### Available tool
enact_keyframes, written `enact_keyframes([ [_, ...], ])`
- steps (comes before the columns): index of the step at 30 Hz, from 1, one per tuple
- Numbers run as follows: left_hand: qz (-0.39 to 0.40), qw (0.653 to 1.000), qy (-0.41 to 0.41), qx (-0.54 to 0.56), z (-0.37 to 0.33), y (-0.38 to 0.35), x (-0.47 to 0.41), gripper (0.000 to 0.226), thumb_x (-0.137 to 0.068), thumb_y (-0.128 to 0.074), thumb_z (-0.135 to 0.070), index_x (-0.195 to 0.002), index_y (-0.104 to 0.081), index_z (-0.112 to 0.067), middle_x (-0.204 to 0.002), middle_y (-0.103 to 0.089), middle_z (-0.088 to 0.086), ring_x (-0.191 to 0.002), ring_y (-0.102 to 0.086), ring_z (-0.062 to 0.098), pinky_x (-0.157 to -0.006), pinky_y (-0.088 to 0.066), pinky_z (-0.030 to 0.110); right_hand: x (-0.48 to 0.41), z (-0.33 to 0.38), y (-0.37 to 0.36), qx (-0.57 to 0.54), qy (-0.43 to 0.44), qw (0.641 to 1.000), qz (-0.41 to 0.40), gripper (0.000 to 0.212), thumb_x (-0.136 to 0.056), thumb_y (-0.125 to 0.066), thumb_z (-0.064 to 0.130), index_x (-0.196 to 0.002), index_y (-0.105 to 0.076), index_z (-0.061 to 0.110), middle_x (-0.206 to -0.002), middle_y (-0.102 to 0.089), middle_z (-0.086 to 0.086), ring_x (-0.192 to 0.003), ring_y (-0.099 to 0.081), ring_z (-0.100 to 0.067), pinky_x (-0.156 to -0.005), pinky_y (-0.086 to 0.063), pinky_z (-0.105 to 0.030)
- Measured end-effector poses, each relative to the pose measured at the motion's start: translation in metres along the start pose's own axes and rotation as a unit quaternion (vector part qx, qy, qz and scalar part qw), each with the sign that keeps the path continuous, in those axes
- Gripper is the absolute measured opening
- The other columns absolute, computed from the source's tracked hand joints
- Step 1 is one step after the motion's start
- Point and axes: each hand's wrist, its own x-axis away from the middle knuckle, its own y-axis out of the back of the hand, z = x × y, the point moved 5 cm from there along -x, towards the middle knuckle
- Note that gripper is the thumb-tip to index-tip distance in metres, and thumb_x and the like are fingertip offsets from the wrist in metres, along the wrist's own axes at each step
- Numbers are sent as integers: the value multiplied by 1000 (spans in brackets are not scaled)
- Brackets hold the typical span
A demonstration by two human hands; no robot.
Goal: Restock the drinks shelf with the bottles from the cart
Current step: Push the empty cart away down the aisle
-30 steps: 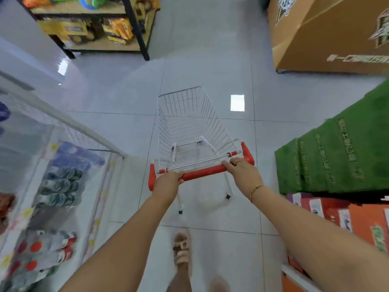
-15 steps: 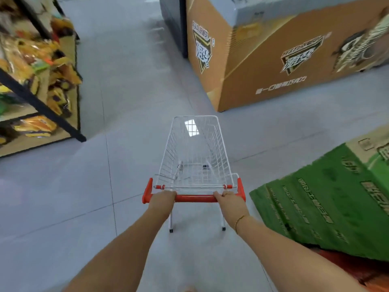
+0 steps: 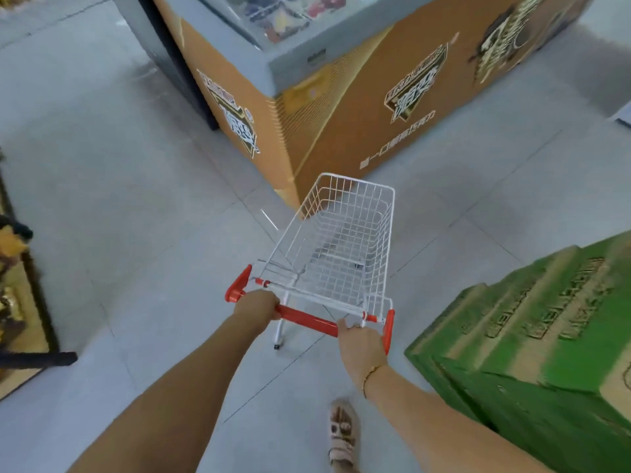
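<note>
Cart [image 3: 341, 213] may bump the freezer [image 3: 341, 131] just ahead of it; our left hand [image 3: 256, 305] and right hand [image 3: 362, 346] curl fingers [image 3: 351, 327] round its handle [image 3: 307, 319].

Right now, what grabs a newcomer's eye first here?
The white wire cart sits at centre, no bottles visible in its basket, with the left hand and right hand gripping its red handle. A big orange chest freezer stands just beyond it, and green cartons are stacked at the right.
</note>
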Motion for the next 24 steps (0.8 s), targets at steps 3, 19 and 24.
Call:
enact_keyframes([
  [3,-25,999,-37,-23,-20,43,-40,25,-93,-48,-23,-112,-62,-13,-112,-63,6,-109,-55,23,-88,-45,32,-26,-31,25,-31,-41,999,6,52,-90,-38,-3,-141,-27,2,-115,-60,-16,-101,-63,-28,-69,-43,-32],
  [19,-66,951,-249,-173,-216,264,-265,24,-94,-48,-21,-113,-59,-12,-113,-62,7,-113,-53,26,-88,-45,36,-146,-255,119,-198,-288,937,-27,67,-83,-55,0,-143,-27,9,-106,-66,-13,-98,-63,-28,-73,-47,-34],
  [24,-56,927,-296,-222,-289,308,-306,29,-96,-46,-25,-117,-57,-9,-119,-60,11,-118,-50,30,-91,-42,37,-163,-320,136,-224,-351,908,-43,58,-86,-43,-5,-141,-29,8,-110,-64,-11,-98,-62,-28,-71,-49,-35],
])
